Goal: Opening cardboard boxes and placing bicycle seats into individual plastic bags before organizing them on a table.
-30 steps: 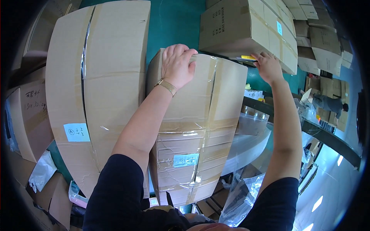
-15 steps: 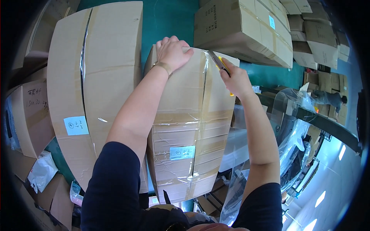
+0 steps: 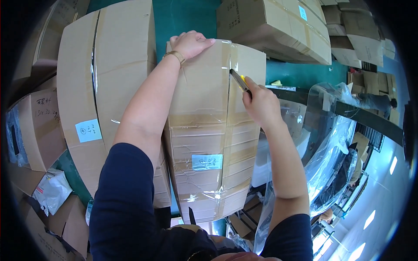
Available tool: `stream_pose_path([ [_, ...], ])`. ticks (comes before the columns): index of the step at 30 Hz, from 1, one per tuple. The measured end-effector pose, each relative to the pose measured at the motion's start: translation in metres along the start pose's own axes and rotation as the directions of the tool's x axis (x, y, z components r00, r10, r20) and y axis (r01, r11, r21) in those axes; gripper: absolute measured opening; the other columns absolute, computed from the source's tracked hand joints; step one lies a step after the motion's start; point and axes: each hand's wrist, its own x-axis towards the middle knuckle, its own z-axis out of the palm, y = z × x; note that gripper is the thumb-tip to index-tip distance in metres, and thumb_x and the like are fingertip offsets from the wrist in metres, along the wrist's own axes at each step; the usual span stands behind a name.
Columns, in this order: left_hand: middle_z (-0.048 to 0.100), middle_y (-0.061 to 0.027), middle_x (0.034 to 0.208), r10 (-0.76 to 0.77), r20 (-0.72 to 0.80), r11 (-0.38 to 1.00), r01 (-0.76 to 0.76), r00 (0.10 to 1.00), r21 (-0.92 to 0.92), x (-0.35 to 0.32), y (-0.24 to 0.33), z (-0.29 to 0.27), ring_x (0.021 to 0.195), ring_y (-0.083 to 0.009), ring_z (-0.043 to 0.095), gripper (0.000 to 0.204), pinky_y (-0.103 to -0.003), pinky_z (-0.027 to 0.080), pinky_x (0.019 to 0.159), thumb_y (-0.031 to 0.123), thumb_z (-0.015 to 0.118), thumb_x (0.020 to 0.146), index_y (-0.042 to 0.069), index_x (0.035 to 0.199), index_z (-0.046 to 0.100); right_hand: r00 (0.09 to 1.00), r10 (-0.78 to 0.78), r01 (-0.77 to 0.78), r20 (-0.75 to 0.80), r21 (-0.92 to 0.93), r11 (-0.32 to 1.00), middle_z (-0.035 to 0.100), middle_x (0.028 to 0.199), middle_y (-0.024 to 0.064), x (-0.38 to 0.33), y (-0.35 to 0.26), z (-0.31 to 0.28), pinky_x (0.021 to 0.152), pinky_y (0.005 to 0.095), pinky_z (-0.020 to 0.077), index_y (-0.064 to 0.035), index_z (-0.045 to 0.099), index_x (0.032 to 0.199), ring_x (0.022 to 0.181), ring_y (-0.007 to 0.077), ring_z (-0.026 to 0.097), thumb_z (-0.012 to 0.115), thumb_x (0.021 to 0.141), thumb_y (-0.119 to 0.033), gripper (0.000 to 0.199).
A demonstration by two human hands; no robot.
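Far left: tall brown carton [image 3: 124, 80], black gap down its lid seam, pale blue label [image 3: 88, 131] near the bottom.

Next to it, in the middle in front of the body: the carton [image 3: 198, 102] being worked on. Brown, taped lengthwise along the seam and crosswise, near half creased, blue label [image 3: 207, 162] with handwriting, shiny film patches by the near end.

Left hand [image 3: 190, 44] sits on its far left corner, arm stretched, fingers loosely bent over the far edge, thumb out along it; not clenched (fingertips hidden, can't tell how firm).

Right: yellow-and-black cutter [image 3: 241, 82], blade out, tip at the seam near the far end. Right hand [image 3: 262, 103] is closed round its handle, elbow slightly bent, blade angled away and leftward.
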Motion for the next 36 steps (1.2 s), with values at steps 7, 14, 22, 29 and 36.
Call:
stream_pose_path([
  [7,0.067,0.0000,0.093,-0.078,0.166,0.977,0.109,0.983,-0.185,0.004,0.011,-0.011,0.097,-0.0158,0.055,0.055,-0.027,0.028,0.092,0.066,0.055,0.076,0.016,0.092,0.070,0.998,0.038,-0.041,0.048,0.043,0.998,0.063,0.080,0.0136,-0.084,0.002,0.008,0.061,0.0424,0.0530,-0.0095,0.053,0.125,0.069,0.0312,0.065,0.056,0.083,-0.021,0.043],
  [14,0.063,0.0035,0.082,-0.092,0.231,0.815,0.207,0.968,-0.541,0.003,0.003,-0.016,0.080,-0.0103,0.056,0.044,-0.026,0.040,0.082,0.058,0.069,0.071,0.015,0.082,0.068,0.989,0.075,-0.084,0.124,0.067,0.994,0.059,0.078,0.0112,-0.157,0.004,0.031,0.055,0.0418,0.0520,-0.0111,0.050,0.129,0.061,0.0305,0.063,0.056,0.083,-0.021,0.047],
  [22,0.064,-0.0090,0.103,-0.130,0.281,0.656,0.295,0.951,-0.694,-0.010,0.027,-0.031,0.096,-0.0202,0.059,0.051,-0.033,0.044,0.088,0.041,0.069,0.081,-0.002,0.107,0.063,0.965,0.127,-0.151,0.231,0.089,0.984,0.057,0.073,0.0087,-0.227,-0.003,0.047,0.052,0.0382,0.0517,-0.0152,0.049,0.131,0.058,0.0268,0.062,0.059,0.082,-0.019,0.050],
  [29,0.062,-0.0083,0.108,-0.194,0.269,0.567,0.332,0.943,-0.754,-0.023,0.048,-0.037,0.100,-0.0199,0.057,0.046,-0.032,0.042,0.088,0.039,0.067,0.083,0.000,0.107,0.063,0.949,0.147,-0.184,0.279,0.109,0.977,0.055,0.072,0.0057,-0.307,-0.006,0.067,0.047,0.0359,0.0498,-0.0148,0.048,0.132,0.052,0.0233,0.060,0.059,0.082,-0.018,0.051],
  [36,0.054,-0.0135,0.126,-0.244,0.155,0.641,0.279,0.957,-0.715,-0.045,0.080,-0.028,0.119,-0.0242,0.048,0.067,-0.036,0.034,0.101,0.049,0.063,0.082,0.001,0.127,0.049,0.894,0.169,-0.219,0.414,0.075,0.973,0.054,0.072,0.0057,-0.393,-0.017,0.081,0.044,0.0331,0.0487,-0.0140,0.052,0.128,0.054,0.0200,0.061,0.055,0.078,-0.012,0.050],
])
